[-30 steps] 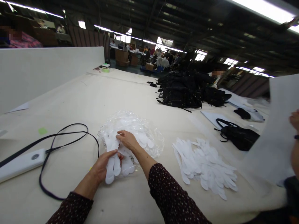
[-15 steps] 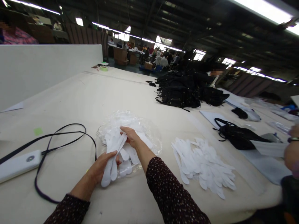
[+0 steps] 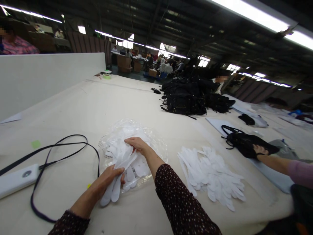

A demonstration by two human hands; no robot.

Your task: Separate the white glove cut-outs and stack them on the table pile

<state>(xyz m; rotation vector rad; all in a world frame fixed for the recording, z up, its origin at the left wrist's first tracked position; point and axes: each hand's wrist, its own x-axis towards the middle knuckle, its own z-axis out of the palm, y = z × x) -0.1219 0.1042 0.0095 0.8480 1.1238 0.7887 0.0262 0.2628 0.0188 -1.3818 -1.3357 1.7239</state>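
My left hand (image 3: 107,179) is closed on the lower end of a small stack of white cut fabric pieces (image 3: 119,169), near the front of the cream table (image 3: 105,101). My right hand (image 3: 137,144) pinches the top end of the same stack. Under both hands lies a clear plastic bag (image 3: 156,147) holding more white pieces. A second spread pile of white pieces (image 3: 212,174) lies to the right of my right forearm.
A black strap (image 3: 61,147) loops left of the bag, beside a white device (image 3: 17,178). A co-worker's hand (image 3: 260,150) rests on a black bag (image 3: 246,142) at right. A heap of black bags (image 3: 188,96) lies farther back. A white partition (image 3: 49,76) stands left.
The stack has tilted, its lower end drawn toward me by my left hand. The co-worker's large white sheet at right has come down, and that hand now rests on the black bag.
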